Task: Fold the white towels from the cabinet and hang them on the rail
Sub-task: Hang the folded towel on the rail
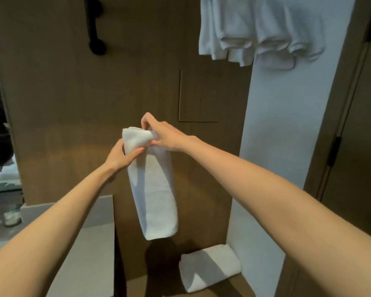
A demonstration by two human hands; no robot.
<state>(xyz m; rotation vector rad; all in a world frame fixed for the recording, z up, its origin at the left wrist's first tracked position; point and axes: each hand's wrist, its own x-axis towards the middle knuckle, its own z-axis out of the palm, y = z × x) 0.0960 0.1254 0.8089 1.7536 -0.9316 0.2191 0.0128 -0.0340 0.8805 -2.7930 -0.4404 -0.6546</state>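
From the head camera, 1 white towel point(152, 185) hangs in front of a brown wood-panelled wall, folded into a narrow strip whose long axis runs close to vertical, its lower end leaning slightly to the right. Both hands meet at its top end: the left hand point(121, 154) is closed around the strip from the left, thumb across the cloth, just below the rolled-over top edge, while the right hand point(163, 133) pinches that top fold from the right and sits a little higher. The rest of the towel drops free beneath them, touching nothing. High on the right, other white towels point(259, 31) already hang bunched side by side — the rail itself is out of sight, presumably above the frame. So the decisive relation is this: the hanging place lies up and to the right of the hands, on the right hand's side, and the strip would probably have to be lifted there with its length draped over. A second folded towel point(209, 267) lies on the cabinet shelf point(246, 284) low at right, well below the hands.
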